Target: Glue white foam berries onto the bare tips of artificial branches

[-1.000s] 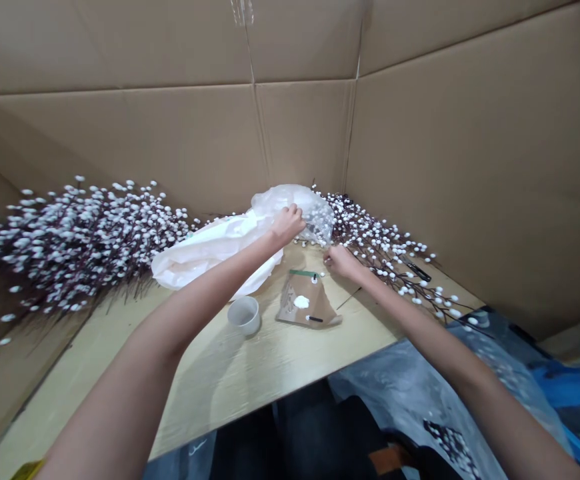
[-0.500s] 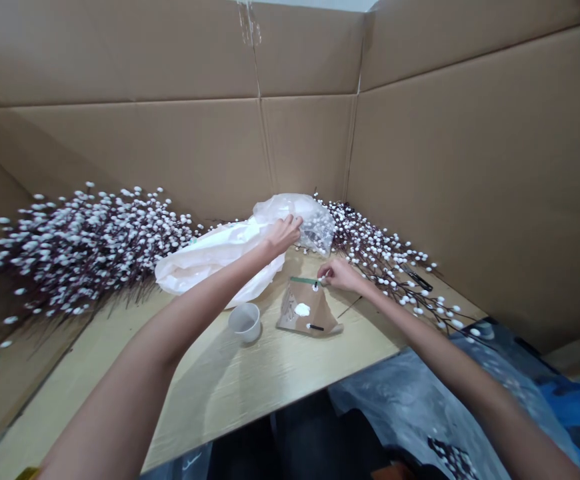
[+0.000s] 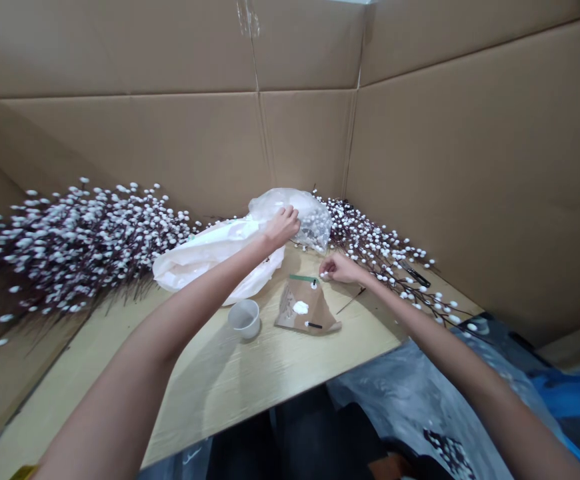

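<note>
My left hand (image 3: 283,227) reaches to a clear plastic bag (image 3: 315,225) with small white balls in it. Its fingers are curled together against the bag; what they hold, if anything, is hidden. My right hand (image 3: 341,268) pinches a small white berry-like ball just above the table. Below it lies a brown piece of paper or card (image 3: 320,309) with a green strip along its top edge. A white blob (image 3: 301,307) and a short black stick (image 3: 315,325) rest on this piece. To its left stands a white plastic cup (image 3: 245,320), upright.
White-berried stems (image 3: 85,247) are heaped at the left, and more berry branches (image 3: 377,250) lie at the right. A white plastic bag (image 3: 210,250) lies under my left forearm. A black-handled tool (image 3: 415,274) is among the right branches. Cardboard walls (image 3: 185,143) enclose the table (image 3: 275,373).
My left hand has curled its fingers in more at the clear bag. My right hand stays pinched near the card's upper right corner, and the view has shifted slightly.
</note>
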`<state>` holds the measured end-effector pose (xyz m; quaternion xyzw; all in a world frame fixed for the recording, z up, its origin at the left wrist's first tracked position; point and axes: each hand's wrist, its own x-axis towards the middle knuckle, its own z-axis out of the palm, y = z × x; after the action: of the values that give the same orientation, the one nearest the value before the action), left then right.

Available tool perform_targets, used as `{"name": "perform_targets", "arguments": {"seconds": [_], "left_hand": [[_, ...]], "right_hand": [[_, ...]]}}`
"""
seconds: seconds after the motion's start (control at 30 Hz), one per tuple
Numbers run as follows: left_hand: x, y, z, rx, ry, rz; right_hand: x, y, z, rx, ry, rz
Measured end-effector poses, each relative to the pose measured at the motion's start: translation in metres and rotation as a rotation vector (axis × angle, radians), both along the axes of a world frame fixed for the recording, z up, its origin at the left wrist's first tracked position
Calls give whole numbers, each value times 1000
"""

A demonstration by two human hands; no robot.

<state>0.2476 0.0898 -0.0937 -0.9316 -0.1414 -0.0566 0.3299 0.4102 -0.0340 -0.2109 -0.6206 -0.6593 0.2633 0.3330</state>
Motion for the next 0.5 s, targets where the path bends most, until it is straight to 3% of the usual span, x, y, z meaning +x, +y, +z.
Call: {"name": "perform_targets", "arguments": {"seconds": [0.13, 0.27, 0.37, 0.5], "left_hand": [[1, 4, 2, 83, -80, -24], [-6, 7, 3, 148, -92, -95], [-13, 4, 4, 170, -119, -133], [-20, -1, 6, 128, -133, -127]], "right_hand": [[4, -2, 15, 44, 98, -59], [10, 8, 49, 144, 239, -146], [7, 32, 70, 179, 326, -199], [-11, 79, 81, 87, 397, -173]]}}
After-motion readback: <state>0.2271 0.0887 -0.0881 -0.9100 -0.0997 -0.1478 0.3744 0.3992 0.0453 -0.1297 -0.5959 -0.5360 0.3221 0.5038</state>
